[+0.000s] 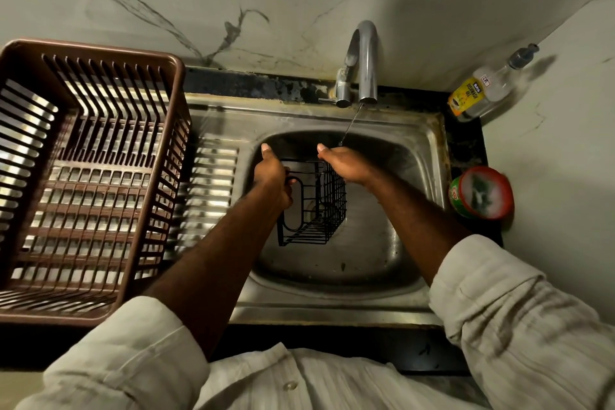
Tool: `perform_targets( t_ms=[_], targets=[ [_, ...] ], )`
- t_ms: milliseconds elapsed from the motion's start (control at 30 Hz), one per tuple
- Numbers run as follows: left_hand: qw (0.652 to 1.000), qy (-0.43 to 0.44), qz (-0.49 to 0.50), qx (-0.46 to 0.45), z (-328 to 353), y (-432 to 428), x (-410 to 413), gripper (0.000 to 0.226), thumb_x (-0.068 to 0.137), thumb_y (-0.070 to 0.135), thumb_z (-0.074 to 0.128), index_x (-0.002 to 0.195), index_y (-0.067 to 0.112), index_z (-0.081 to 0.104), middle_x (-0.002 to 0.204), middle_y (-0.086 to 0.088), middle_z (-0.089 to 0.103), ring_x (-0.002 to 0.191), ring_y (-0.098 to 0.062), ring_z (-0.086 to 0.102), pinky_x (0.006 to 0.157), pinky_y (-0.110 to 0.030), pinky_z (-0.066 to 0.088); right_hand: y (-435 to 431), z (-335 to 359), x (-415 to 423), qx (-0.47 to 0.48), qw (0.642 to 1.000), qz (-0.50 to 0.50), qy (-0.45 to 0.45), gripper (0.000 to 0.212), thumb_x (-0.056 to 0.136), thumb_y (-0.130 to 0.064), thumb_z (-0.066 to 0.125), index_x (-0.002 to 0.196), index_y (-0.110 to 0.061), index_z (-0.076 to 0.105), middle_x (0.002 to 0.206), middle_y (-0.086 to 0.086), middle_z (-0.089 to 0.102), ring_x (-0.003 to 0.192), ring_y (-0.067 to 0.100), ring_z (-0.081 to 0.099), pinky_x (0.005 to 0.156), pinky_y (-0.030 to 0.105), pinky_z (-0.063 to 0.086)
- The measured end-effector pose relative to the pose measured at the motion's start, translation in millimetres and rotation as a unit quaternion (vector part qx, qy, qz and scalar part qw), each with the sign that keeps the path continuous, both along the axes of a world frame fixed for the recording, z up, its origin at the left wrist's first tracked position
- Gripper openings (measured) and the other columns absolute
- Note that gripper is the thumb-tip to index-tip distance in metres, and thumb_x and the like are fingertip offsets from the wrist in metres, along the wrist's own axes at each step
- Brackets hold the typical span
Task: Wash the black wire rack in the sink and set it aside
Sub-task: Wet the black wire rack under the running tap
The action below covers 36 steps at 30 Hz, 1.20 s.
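Observation:
A small black wire rack (319, 206) hangs over the basin of the steel sink (416, 143), held between both hands. My left hand (274, 176) grips its left side near the rounded wire loop, thumb pointing up. Resting on the rack's top right edge is my right hand (346, 165), fingers closed over the wire. A thin stream of water falls from the curved tap (364, 56) and lands just past my right hand.
A brown slatted plastic dish basket (139, 243) stands on the drainboard at the left. A dishwash liquid bottle (479, 93) leans in the back right corner. A round red and green soap tub (482, 193) sits at the sink's right rim. Marble walls close the back and right.

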<state>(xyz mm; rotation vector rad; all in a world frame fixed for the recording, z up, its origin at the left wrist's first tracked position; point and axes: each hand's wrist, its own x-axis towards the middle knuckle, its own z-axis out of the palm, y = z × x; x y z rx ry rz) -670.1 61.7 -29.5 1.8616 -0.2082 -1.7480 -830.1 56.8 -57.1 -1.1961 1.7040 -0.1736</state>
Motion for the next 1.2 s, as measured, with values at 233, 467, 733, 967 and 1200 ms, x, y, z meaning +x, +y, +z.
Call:
perform_targets(
  t_ms=[233,467,733,967,1200],
  targets=[
    [1.000,0.007,0.009,0.017,-3,-1,-3,0.063,0.101,0.064,0.030,0.126,0.015,0.059,0.088,-0.003,0.056,0.064,-0.012,0.042,0.060,-0.033,0.036,-3,2,-3,-0.012,1.000,0.004,-0.005,0.053,0.105,-0.050,0.035,0.141,-0.016,0.055,0.146,0.010,0.052,0.132,0.027,0.049,0.108,0.048,0.043],
    [0.999,0.016,0.018,0.042,-10,-5,-8,0.062,0.101,0.066,0.027,0.109,0.014,0.061,0.085,-0.004,0.059,0.053,-0.009,0.035,0.056,-0.028,0.036,0,11,3,-0.019,0.998,-0.015,-0.057,0.066,0.096,-0.068,0.037,0.142,-0.024,0.054,0.150,0.003,0.049,0.136,0.022,0.046,0.110,0.043,0.039],
    [0.997,0.048,-0.046,-0.026,-10,-12,-20,0.047,0.105,0.048,0.040,0.089,0.010,0.062,0.074,-0.006,0.057,0.053,-0.012,0.042,0.051,-0.026,0.038,-5,6,-1,-0.079,0.996,0.022,-0.047,0.056,0.097,-0.046,0.059,0.144,-0.016,0.052,0.141,0.004,0.056,0.128,0.017,0.052,0.099,0.029,0.042],
    [0.993,0.067,-0.081,-0.061,-13,-12,-15,0.028,0.105,0.031,0.051,0.095,0.007,0.062,0.074,-0.007,0.059,0.055,-0.014,0.052,0.058,-0.032,0.053,-16,-3,-9,-0.140,0.985,-0.086,-0.059,0.029,0.095,-0.028,0.065,0.121,-0.016,0.068,0.113,0.004,0.070,0.102,0.016,0.065,0.089,0.031,0.052],
    [0.992,0.065,-0.071,-0.080,-15,-10,-13,0.028,0.104,0.030,0.053,0.108,0.004,0.063,0.076,-0.006,0.060,0.059,-0.015,0.058,0.062,-0.037,0.059,-39,26,1,-0.117,0.857,-0.378,-0.329,0.034,0.091,0.009,0.047,0.118,-0.008,0.060,0.120,0.017,0.066,0.115,0.027,0.063,0.102,0.037,0.050]
  ],
)
